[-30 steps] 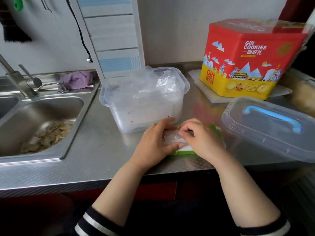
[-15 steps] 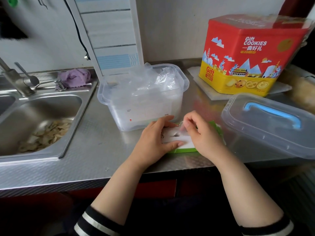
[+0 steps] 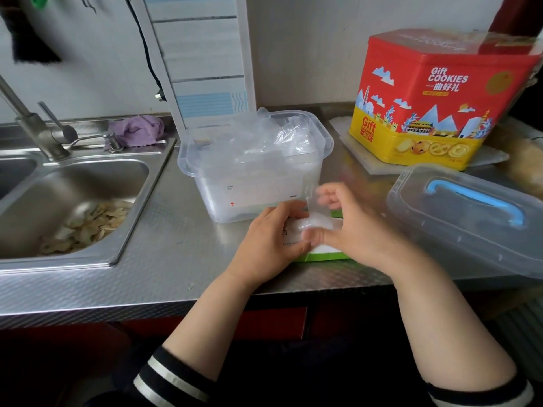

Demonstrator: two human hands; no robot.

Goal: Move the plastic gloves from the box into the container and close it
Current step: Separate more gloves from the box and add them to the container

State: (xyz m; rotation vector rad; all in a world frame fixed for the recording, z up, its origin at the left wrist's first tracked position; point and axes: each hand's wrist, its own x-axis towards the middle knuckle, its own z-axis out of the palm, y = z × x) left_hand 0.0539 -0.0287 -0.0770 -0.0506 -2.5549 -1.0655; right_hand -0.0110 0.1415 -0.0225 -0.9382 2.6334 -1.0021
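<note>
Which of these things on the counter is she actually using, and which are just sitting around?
In use: glove box, plastic glove pulled by the right hand, left hand steadying the box, clear container, lid.

Lying about: cookie tin, purple cloth, sink, tap.

Two bare forearms; dark sleeves (image 3: 164, 374) pushed up, white stripes near cuffs, both arms alike.
</note>
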